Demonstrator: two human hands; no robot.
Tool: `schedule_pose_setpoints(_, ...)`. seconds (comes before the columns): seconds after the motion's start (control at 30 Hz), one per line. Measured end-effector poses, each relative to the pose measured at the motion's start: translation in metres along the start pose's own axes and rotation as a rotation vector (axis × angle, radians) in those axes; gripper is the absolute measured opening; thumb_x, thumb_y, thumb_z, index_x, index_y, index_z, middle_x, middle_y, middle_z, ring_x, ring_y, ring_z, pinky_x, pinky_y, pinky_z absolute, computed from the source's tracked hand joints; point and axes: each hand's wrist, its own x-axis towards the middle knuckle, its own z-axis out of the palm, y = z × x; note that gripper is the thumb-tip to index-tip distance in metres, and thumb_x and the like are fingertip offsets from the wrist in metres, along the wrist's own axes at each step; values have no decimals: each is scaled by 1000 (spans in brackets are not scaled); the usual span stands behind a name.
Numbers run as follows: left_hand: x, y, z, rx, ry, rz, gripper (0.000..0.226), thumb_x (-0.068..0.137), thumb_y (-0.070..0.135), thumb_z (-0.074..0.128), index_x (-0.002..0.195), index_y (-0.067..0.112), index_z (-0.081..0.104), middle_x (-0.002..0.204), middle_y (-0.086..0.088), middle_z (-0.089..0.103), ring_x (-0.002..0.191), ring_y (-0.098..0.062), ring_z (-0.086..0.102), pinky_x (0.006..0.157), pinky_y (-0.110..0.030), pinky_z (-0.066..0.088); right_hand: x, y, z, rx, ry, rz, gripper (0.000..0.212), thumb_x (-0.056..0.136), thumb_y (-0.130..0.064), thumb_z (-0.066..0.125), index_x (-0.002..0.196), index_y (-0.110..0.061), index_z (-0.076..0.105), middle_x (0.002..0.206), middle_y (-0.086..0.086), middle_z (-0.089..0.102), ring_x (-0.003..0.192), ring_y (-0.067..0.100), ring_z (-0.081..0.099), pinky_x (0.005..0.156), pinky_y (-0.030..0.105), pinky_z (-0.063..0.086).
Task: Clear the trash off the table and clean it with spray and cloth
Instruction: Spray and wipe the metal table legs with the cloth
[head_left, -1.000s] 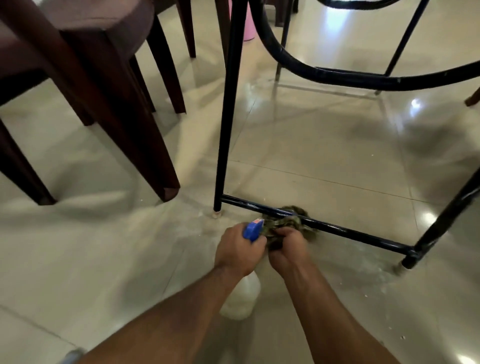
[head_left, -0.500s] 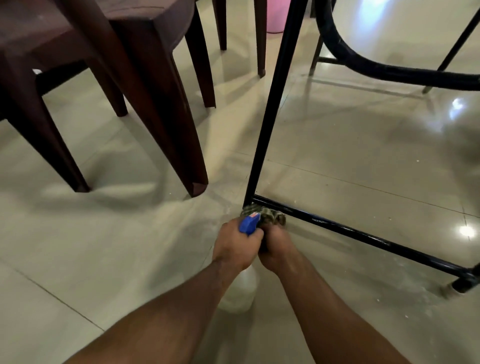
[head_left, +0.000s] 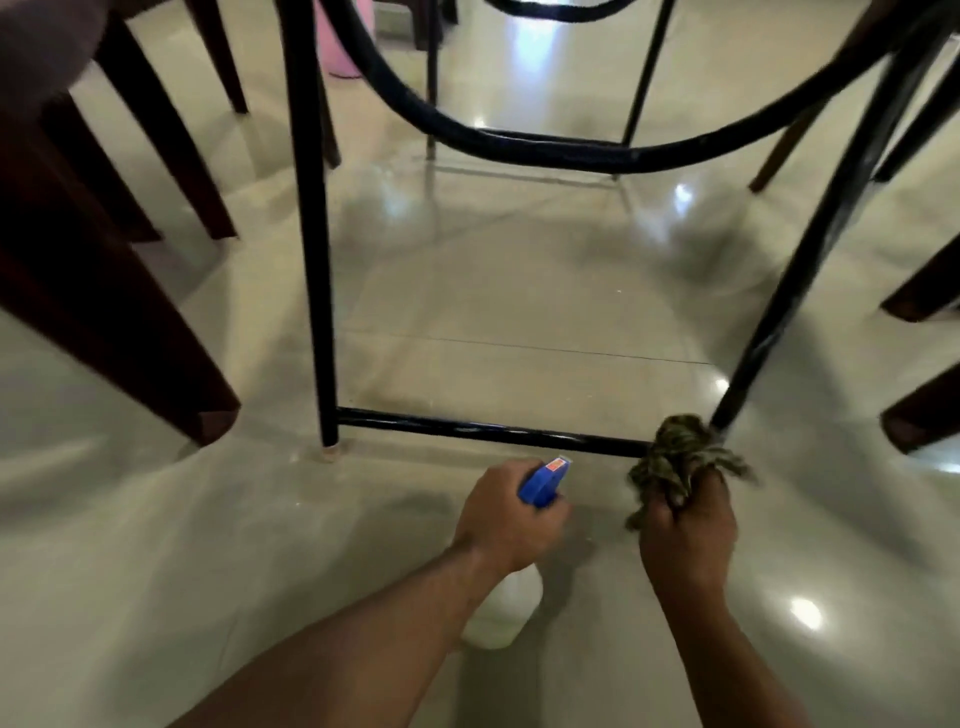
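Right hand (head_left: 688, 530) clenches the bunched cloth (head_left: 680, 462), pressed to the black lower crossbar (head_left: 493, 431) at the right table leg (head_left: 810, 249). Left hand (head_left: 506, 517) grips the spray bottle (head_left: 543, 486), its nozzle pointing toward the bar.

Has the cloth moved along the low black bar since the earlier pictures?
Yes. The cloth, gripped by the right hand, went rightward along the low bar, from the left leg to the right leg.

No readable text. On blue spray head (head_left: 540, 488), orange sticker (head_left: 558, 464): print blurred, too small, illegible.
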Motion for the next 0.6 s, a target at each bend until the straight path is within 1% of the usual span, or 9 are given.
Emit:
schedule_pose_setpoints(0.1,7,13,29,-11,-70,35,24,78,28,61,60,21,47,51,8,39,50,-11,33,51,-31,34,34,27,-5,-399,37,-271,36,79,7,62,110,-11,67,115,15,65,108,33,54,95,46,46)
schedule_pose_setpoints(0.17,11,16,33,-6,-85,50,29,80,23,64,57,25,47,49,10,39,49,-10,34,48,-27,34,47,40,2,-659,-127,-366,41,79,1,60,119,-9,64,121,16,62,115,36,54,99,50,46)
schedule_pose_setpoints(0.2,12,16,33,-5,-85,50,26,80,25,63,58,22,49,49,9,40,49,-10,35,47,-32,36,47,47,10,-743,-207,-358,50,79,-2,57,129,-8,59,130,16,58,125,36,52,106,52,42)
schedule_pose_setpoints(0.27,15,9,28,10,-54,41,23,78,27,63,60,19,51,50,8,41,49,-10,35,48,-38,38,38,46,30,-724,-292,-234,65,83,-6,53,147,-7,43,151,15,43,144,33,34,121,48,21)
schedule_pose_setpoints(0.33,15,4,21,31,-39,23,26,80,23,66,59,22,50,50,9,41,49,-9,34,48,-28,33,27,44,44,-597,-319,-184,70,86,-6,52,153,-8,32,160,13,30,152,29,17,124,43,5)
schedule_pose_setpoints(0.43,17,-2,7,48,13,-35,22,76,31,64,63,17,53,50,9,42,49,-11,34,50,-29,35,33,57,33,-541,-388,-405,66,86,-7,49,150,-17,41,154,8,42,149,28,27,123,49,20)
schedule_pose_setpoints(0.5,20,-5,-3,43,52,-55,22,72,34,61,62,19,49,47,9,39,48,-13,33,50,-31,34,46,64,27,-536,-269,-311,55,82,-6,54,136,-18,52,137,8,56,135,34,44,114,52,33)
schedule_pose_setpoints(0.57,19,-8,-10,50,84,-51,20,71,32,60,60,23,46,47,9,38,48,-13,31,49,-32,32,33,51,46,-569,-201,-168,60,80,-6,58,140,-10,50,141,14,53,138,37,39,118,55,26)
schedule_pose_setpoints(0.6,20,-7,-14,45,101,-44,21,71,31,60,58,24,44,47,8,37,48,-13,30,50,-32,31,22,40,60,-553,-230,-199,66,80,-8,55,146,-8,45,149,16,47,144,35,32,122,54,18)
